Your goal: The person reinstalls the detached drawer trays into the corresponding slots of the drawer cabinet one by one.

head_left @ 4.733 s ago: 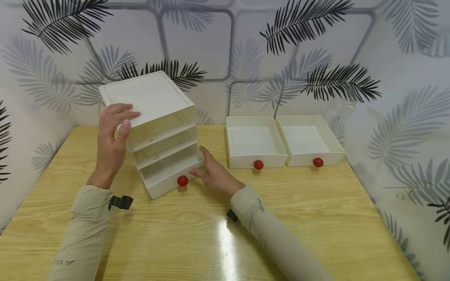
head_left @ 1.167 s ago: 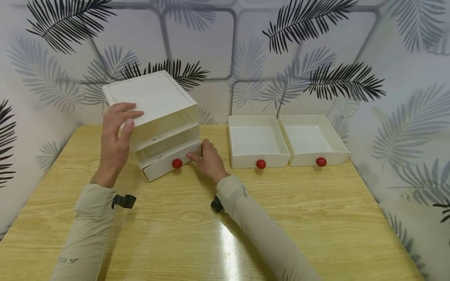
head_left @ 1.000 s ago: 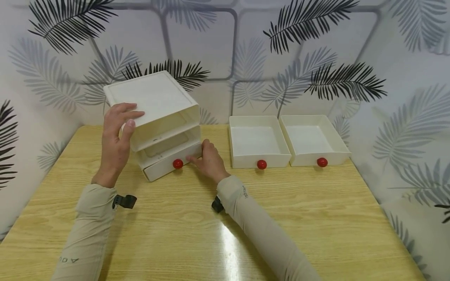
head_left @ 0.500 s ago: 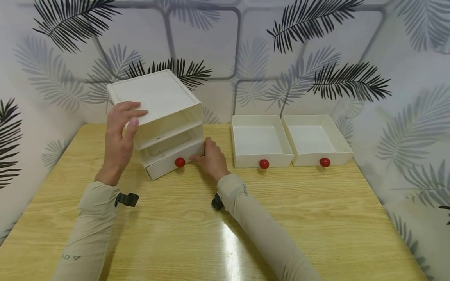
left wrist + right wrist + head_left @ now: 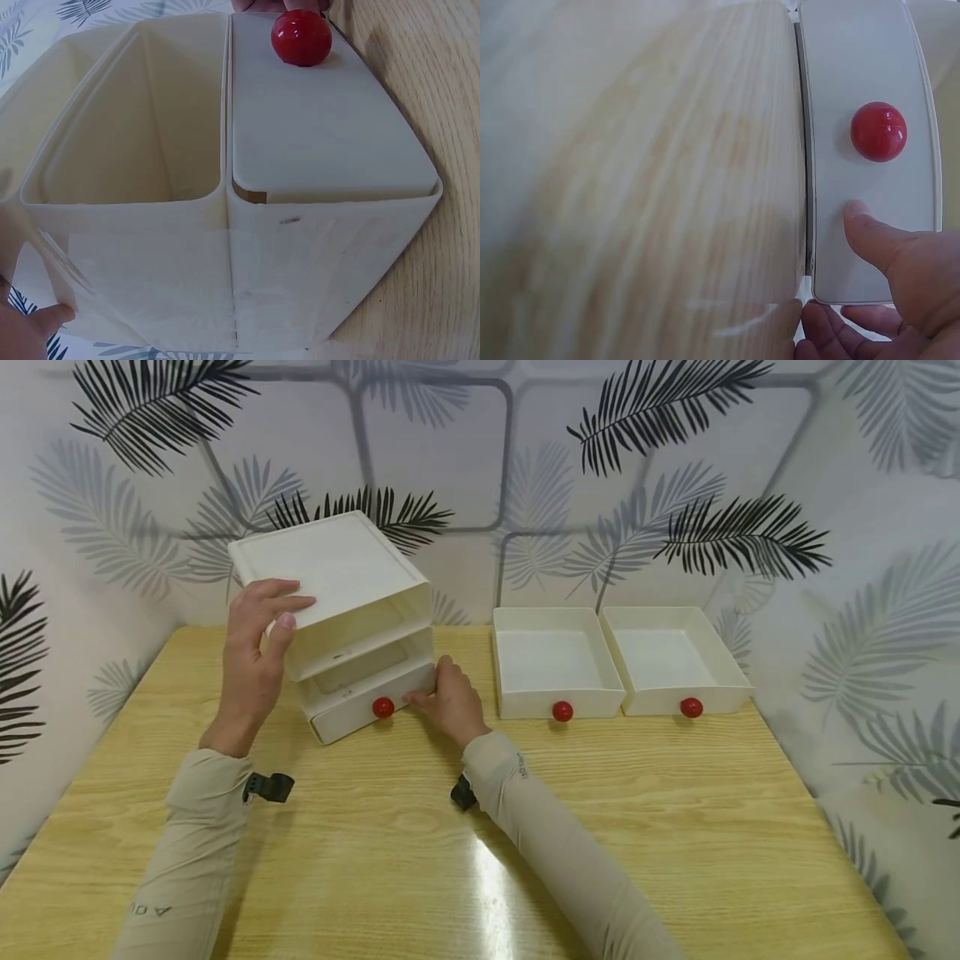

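Observation:
A white drawer cabinet [image 5: 330, 560] stands angled on the left of the table, with two hollow slots above one drawer. The bottom drawer [image 5: 356, 706] sits pushed in, its red knob [image 5: 878, 132] at the front. My left hand [image 5: 253, 664] holds the cabinet's top left edge, fingers on the top; its thumb [image 5: 51, 318] shows against the panel in the left wrist view. My right hand [image 5: 453, 703] is at the cabinet's lower right front corner. Its thumb [image 5: 874, 236] presses on the drawer front below the knob, while the other fingers curl along the cabinet's side.
Two shallow white drawers with red knobs, the nearer one [image 5: 558, 704] and the farther right one [image 5: 720, 700], stand side by side right of the cabinet. The wooden table [image 5: 390, 860] meets a leaf-patterned wall [image 5: 427, 443] behind them.
Since the earliest frame the bottom drawer has slid into the cabinet, with my right hand moving inward along with it. The left hand has kept its hold. Over the last second almost nothing differs.

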Demonstrator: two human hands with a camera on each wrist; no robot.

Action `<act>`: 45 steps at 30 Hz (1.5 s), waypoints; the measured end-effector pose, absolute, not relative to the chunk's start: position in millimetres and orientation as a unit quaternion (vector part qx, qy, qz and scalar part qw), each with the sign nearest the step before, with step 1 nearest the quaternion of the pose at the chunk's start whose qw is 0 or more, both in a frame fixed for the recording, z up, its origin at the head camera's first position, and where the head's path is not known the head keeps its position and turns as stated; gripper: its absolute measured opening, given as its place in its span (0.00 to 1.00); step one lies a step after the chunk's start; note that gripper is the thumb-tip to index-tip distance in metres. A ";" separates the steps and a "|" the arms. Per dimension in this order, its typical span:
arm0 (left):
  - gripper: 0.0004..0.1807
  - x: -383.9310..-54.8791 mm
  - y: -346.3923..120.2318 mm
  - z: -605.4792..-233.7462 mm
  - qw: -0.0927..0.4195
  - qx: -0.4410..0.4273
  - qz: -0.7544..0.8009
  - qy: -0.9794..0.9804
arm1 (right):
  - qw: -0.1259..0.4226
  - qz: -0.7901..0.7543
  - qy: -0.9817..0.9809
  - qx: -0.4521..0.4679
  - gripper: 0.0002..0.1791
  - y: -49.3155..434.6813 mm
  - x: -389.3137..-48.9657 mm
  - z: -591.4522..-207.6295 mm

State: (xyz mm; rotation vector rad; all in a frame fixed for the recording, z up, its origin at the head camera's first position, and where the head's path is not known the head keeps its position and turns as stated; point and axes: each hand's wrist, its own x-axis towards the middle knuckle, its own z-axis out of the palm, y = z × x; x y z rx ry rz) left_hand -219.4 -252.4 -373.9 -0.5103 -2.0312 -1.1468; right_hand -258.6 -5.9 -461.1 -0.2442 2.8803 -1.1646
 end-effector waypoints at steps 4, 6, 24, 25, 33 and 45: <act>0.21 -218.7 -253.2 -377.7 0.368 -0.193 -0.450 -0.790 | 0.024 -0.375 0.923 -0.084 0.24 -4.1 -255.2 -461.2; 0.21 -218.3 -253.6 -378.6 0.369 -0.191 -0.452 -0.790 | 0.033 -0.374 0.922 -0.091 0.22 -2.4 -253.2 -459.9; 0.21 -220.7 -254.8 -372.5 0.377 -0.198 -0.456 -0.782 | -0.010 -0.310 0.938 -0.154 0.18 18.2 -234.6 -434.8; 0.22 -220.4 -254.6 -372.5 0.376 -0.200 -0.454 -0.782 | -0.017 -0.306 0.939 -0.158 0.17 20.1 -233.0 -433.5; 0.22 -218.0 -249.2 -372.7 0.373 -0.195 -0.456 -0.784 | -0.110 -0.264 0.938 -0.197 0.11 45.6 -224.4 -427.0; 0.21 -220.0 -248.2 -375.8 0.373 -0.184 -0.460 -0.784 | -0.164 -0.250 0.941 -0.158 0.09 88.2 -228.1 -425.9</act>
